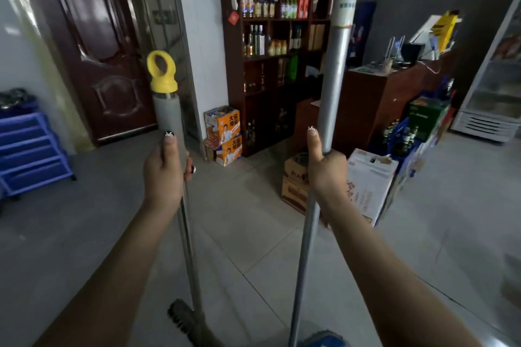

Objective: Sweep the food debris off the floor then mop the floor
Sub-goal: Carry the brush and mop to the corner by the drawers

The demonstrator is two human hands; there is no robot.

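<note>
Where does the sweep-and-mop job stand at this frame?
Early, it seems. Done: both tools are picked up. In hand: the left hand grips the yellow-capped broom handle, dark bristles down low; the right hand grips the blue-topped pole, its blue head barely in view. Left: the grey tiles show no debris pile or wet streaks, so sweeping and mopping look yet to come.

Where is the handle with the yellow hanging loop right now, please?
The yellow-looped handle stands left of centre in the head view, gripped by the left hand, beside the blue-topped pole that the right hand holds.
</note>
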